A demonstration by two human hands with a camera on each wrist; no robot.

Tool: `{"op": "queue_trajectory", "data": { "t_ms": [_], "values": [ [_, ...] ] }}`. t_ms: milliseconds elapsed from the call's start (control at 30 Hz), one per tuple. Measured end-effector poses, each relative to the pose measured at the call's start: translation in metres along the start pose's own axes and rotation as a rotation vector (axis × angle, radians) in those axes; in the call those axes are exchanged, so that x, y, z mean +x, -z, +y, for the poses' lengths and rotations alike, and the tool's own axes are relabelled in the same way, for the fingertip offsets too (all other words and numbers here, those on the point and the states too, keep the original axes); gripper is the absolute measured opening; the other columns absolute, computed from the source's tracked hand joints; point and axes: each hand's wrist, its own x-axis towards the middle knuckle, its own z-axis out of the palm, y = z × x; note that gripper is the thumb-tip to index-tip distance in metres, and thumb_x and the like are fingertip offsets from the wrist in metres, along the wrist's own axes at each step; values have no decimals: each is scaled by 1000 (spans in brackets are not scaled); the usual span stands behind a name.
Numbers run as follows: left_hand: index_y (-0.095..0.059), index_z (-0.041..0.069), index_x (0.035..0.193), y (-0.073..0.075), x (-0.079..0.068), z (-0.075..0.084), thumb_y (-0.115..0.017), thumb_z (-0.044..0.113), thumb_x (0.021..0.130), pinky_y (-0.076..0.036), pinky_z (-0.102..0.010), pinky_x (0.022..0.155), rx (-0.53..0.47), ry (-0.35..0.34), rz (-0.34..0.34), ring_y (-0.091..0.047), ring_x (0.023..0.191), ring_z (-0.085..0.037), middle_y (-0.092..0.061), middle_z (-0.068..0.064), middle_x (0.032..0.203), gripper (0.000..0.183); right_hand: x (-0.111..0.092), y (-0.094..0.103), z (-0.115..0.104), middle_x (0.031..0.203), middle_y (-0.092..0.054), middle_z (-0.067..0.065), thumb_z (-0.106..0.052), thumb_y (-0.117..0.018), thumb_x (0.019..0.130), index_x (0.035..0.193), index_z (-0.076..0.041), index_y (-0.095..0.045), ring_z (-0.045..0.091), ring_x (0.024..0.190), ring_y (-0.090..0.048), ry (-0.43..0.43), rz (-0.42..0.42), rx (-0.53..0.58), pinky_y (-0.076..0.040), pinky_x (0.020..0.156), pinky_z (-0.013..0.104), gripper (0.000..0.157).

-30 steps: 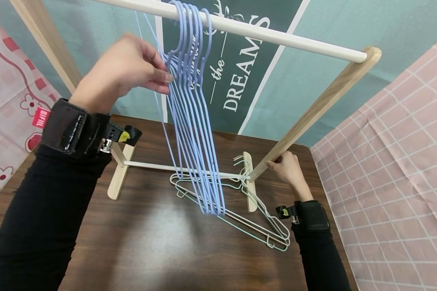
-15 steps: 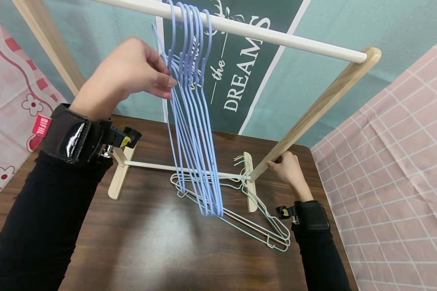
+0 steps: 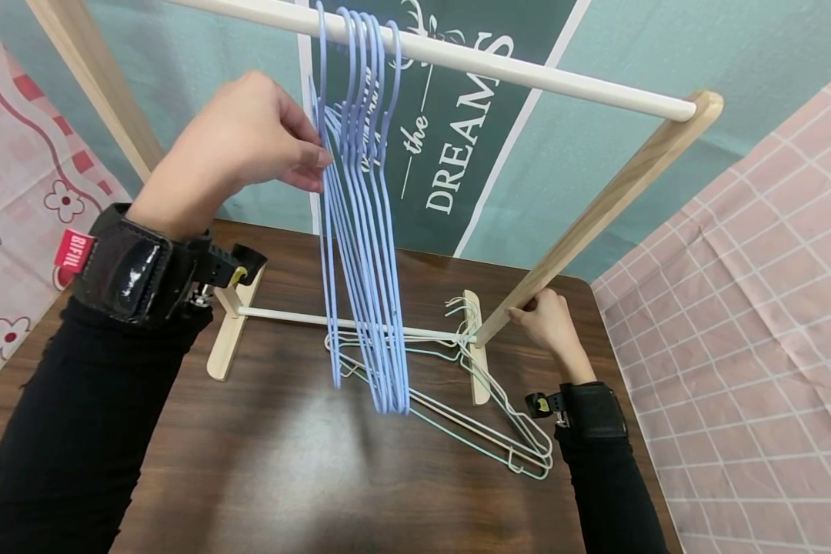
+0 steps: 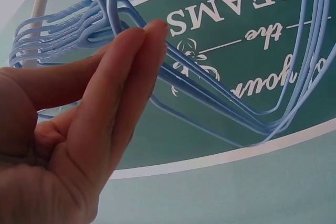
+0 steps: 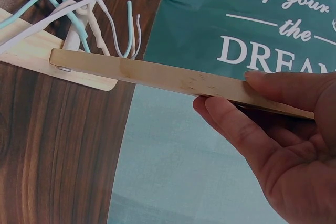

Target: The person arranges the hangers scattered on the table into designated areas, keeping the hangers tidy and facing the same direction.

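Several blue hangers [image 3: 374, 285] hang in a bunch from the white rod [image 3: 526, 72] of a wooden rack. The leftmost blue hanger [image 3: 322, 69] hangs a little apart from the bunch, its hook over the rod. My left hand [image 3: 263, 138] pinches that hanger below its hook between thumb and fingers. In the left wrist view the fingertips [image 4: 155, 38] meet close to the hanger's neck, partly hiding it. Low on the right, my right hand [image 3: 545, 319] grips the rack's wooden post [image 3: 609, 204]; the right wrist view shows thumb and fingers on either side of it.
Cream and pale green hangers [image 3: 457, 415] lie on the dark wooden table [image 3: 263, 477] by the rack's right foot [image 3: 480, 385]. A lower white bar [image 3: 284, 315] joins the feet. Behind hangs a teal cloth [image 3: 637, 46] with white lettering; pink cloths flank both sides.
The leftmost hanger has slid slightly left along the rod, away from the bunch, and turned to hang more edge-on. My left hand has dropped a little. My right hand stays on the post.
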Motion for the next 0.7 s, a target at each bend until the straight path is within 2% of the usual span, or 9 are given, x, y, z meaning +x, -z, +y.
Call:
{"op": "queue_trajectory", "data": {
  "t_ms": [167, 400, 600, 700],
  "values": [
    [-64, 3, 109, 2, 1, -2, -61, 22, 89, -32, -39, 102, -13, -8, -30, -67, 74, -12, -67, -10, 97, 28, 0, 0, 0, 83, -63, 28, -7, -62, 86, 97, 13, -62, 29, 62, -60, 3, -1, 1, -40, 49, 29, 23],
    [-63, 0, 106, 0, -1, -7, -58, 22, 91, -48, -33, 85, -4, -44, -35, -68, 73, -13, -67, -11, 91, 27, 1, -1, 0, 83, -63, 27, -7, -62, 86, 97, 13, -62, 30, 63, -60, 12, 1, 2, -41, 49, 29, 23],
    [-63, -1, 103, -3, -4, -8, -56, 20, 92, -53, -23, 69, -18, -57, -27, -68, 72, -15, -67, -13, 89, 25, 1, -1, 1, 81, -63, 26, -7, -62, 86, 96, 13, -62, 29, 61, -60, 22, 5, -1, -41, 48, 29, 22],
    [-63, -1, 103, -4, -5, -7, -57, 19, 91, -53, -22, 68, -40, -48, -26, -68, 72, -15, -67, -13, 89, 24, 1, -1, 0, 81, -63, 26, -7, -62, 86, 96, 13, -62, 27, 60, -60, 22, 5, -2, -41, 48, 29, 22]
  ]
}}
